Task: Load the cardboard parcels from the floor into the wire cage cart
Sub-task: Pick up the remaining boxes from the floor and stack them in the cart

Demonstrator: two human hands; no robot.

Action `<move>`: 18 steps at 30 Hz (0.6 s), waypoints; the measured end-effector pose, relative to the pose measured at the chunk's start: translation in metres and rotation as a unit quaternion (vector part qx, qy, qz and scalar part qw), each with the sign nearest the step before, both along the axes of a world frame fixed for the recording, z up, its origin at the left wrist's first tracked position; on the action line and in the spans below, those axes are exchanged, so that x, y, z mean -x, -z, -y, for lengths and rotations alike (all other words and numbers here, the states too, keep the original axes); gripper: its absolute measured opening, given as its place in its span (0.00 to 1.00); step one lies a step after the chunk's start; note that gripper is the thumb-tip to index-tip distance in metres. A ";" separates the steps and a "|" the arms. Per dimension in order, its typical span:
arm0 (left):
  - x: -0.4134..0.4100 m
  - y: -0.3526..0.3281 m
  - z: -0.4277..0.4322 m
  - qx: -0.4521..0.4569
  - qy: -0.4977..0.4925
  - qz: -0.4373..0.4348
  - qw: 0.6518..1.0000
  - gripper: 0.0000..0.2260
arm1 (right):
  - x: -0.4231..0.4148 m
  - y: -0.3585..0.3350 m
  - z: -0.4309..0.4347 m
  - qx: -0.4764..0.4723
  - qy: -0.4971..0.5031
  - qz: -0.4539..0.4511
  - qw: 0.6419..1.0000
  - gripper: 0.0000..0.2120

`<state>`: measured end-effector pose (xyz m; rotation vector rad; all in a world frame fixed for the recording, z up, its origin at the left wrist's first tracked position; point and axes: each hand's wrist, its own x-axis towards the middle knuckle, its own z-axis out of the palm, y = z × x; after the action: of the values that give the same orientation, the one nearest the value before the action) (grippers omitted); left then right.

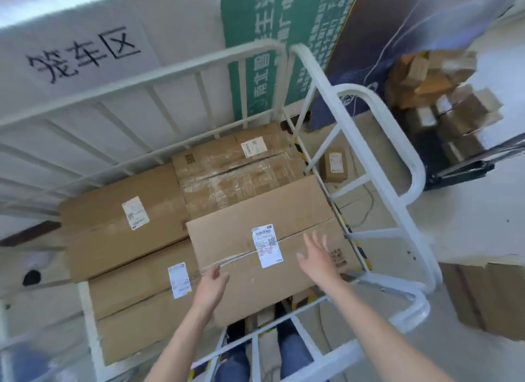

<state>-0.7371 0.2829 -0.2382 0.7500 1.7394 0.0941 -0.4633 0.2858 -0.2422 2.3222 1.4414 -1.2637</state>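
Parcels fill the wire cage cart [369, 160]. One big cardboard parcel [272, 239] lies on top, near the cart's right side, with a white label [267, 245] in its middle. Both hands float just over it with fingers spread, holding nothing. The left hand [211, 283] is at 7 o'clock from the label. The right hand [318, 259] is at 4 o'clock from it. A small parcel [333, 162] sits on the floor [468, 225] outside the cart.
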 end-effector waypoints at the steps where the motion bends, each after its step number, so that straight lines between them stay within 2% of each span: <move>1: -0.002 -0.022 0.003 -0.015 0.013 0.014 1.000 0.22 | 0.011 -0.020 0.008 -0.012 0.017 -0.011 1.000 0.32; 6: -0.009 -0.117 0.033 -0.080 0.113 0.067 0.988 0.22 | 0.047 -0.112 0.059 -0.083 0.083 -0.043 0.992 0.32; 10: -0.035 -0.171 0.058 -0.140 0.203 0.080 0.966 0.24 | 0.048 -0.162 0.115 -0.118 0.126 -0.030 0.984 0.31; 14: -0.089 -0.207 0.080 -0.190 0.315 0.099 0.925 0.25 | 0.021 -0.197 0.181 -0.131 0.194 0.006 0.972 0.31; 18: -0.158 -0.228 0.116 -0.214 0.414 0.115 0.877 0.26 | -0.019 -0.218 0.259 -0.148 0.292 0.040 0.944 0.31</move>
<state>-0.5793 0.1665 -0.0101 1.6860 1.0546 -0.0232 -0.4444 0.0270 -0.0239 3.1201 0.9974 -1.0956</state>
